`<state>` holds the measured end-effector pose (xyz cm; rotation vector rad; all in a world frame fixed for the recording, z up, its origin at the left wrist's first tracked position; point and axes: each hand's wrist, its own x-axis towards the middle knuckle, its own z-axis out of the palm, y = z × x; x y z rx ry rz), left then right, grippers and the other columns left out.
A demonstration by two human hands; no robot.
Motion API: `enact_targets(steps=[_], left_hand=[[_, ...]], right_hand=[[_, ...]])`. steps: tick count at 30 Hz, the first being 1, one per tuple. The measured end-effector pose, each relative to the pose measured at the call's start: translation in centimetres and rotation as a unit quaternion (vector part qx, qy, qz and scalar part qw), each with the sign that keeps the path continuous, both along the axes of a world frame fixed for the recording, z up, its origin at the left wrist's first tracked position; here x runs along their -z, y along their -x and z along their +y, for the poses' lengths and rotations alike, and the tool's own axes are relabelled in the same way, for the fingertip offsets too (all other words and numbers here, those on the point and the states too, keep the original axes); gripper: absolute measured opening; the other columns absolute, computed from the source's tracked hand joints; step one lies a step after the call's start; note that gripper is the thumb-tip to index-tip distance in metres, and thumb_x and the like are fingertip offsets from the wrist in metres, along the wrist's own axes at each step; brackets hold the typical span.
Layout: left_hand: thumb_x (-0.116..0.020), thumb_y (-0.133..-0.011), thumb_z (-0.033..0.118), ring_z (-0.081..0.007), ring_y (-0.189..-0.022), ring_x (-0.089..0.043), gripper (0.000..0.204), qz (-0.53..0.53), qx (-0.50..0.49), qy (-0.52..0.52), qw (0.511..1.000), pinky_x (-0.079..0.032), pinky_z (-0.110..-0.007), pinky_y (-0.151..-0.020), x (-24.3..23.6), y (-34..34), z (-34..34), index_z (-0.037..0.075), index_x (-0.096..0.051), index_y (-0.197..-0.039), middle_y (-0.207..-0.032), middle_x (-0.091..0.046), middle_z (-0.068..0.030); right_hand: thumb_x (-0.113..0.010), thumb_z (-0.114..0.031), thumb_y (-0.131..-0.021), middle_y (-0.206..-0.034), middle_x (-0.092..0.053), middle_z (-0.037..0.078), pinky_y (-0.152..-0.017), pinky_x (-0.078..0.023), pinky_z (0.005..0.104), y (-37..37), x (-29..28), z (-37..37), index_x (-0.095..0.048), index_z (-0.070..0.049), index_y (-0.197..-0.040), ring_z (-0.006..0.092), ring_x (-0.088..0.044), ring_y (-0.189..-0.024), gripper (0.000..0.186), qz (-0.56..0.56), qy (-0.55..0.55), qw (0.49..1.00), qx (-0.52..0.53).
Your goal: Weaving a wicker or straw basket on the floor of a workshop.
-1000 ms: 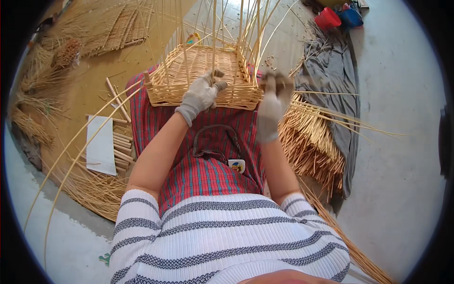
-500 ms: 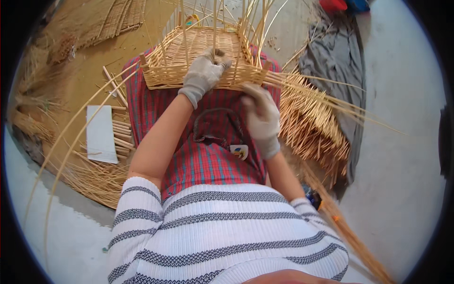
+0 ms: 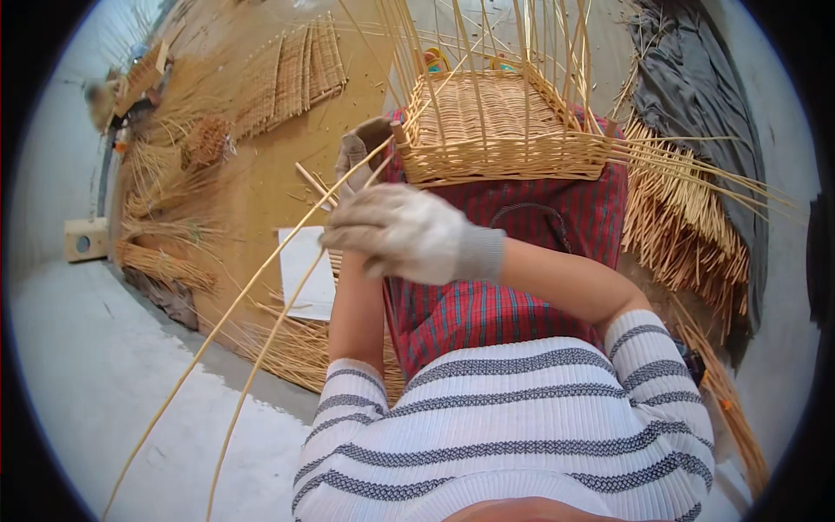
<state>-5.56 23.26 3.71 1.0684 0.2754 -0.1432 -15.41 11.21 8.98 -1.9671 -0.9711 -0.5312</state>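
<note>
A pale wicker basket with tall upright canes lies on red plaid cloth over my lap. My gloved left hand is at the basket's left corner, beside a short wooden peg; its fingers are bent and what they grip is unclear. My gloved right hand crosses in front of my left forearm, fingers curled at the two long canes that run from that corner toward the lower left. Whether it grips one is hidden.
Woven panels and loose cane bundles lie on the left. A white board rests beside my left arm. A thick cane pile and grey cloth lie at the right, and a wooden block stands at the far left.
My left hand left the basket's front for its left corner. My right hand swung from the basket's right side across to the left. The view shifted left, so the basket appears farther right.
</note>
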Motion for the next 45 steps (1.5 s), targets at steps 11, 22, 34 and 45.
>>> enact_targets(steps=[11,22,34,45], left_hand=[[-0.031,-0.092,0.077,-0.016,-0.038,-0.038,0.083,-0.111,0.202,0.226,0.946,-0.031,-0.029,-0.039,1.8,-3.7,-1.6,0.004,-0.065,-0.074,-0.048,-0.048,-0.0048],[-0.059,-0.088,-0.01,-0.0174,-0.111,-0.06,0.059,-0.175,0.186,0.006,0.967,-0.049,-0.03,-0.097,1.7,1.1,0.4,0.012,-0.042,-0.141,-0.122,-0.057,-0.0068],[-0.071,-0.091,0.006,-0.0093,-0.1,-0.058,0.024,-0.147,0.081,-0.029,0.985,-0.049,-0.025,-0.092,3.2,2.2,-2.0,0.011,-0.059,-0.112,-0.12,-0.06,-0.0006],[-0.066,-0.089,-0.005,-0.0156,-0.103,-0.06,0.028,-0.18,-0.119,-0.242,0.946,-0.049,-0.029,-0.09,2.4,5.0,-3.7,0.002,-0.055,-0.114,-0.109,-0.062,-0.0087]], right_hand=[[-0.061,-0.026,-0.096,-0.081,-0.063,0.005,-0.072,-0.051,0.0379,0.4,3.4,-6.4,-0.062,-0.007,-0.096,0.0199,-0.062,-0.073,0.019,0.232,-0.339,0.894,0.177],[-0.068,-0.016,-0.095,-0.1,-0.072,0.01,-0.081,-0.061,0.0355,1.2,8.5,-14.8,-0.065,-0.007,-0.11,0.0202,-0.071,-0.089,0.018,0.384,-0.541,0.716,0.217],[-0.06,-0.008,-0.096,-0.133,-0.043,0.008,-0.096,-0.049,0.0307,-14.5,-5.2,-7.4,-0.035,-0.012,-0.133,0.0285,-0.045,-0.123,0.045,-0.057,-0.101,0.979,0.17],[-0.056,-0.014,-0.102,-0.093,-0.071,0.005,-0.07,-0.058,0.0264,3.1,10.0,-17.6,-0.056,-0.009,-0.127,0.0153,-0.068,-0.083,0.026,0.318,-0.505,0.74,0.31]])
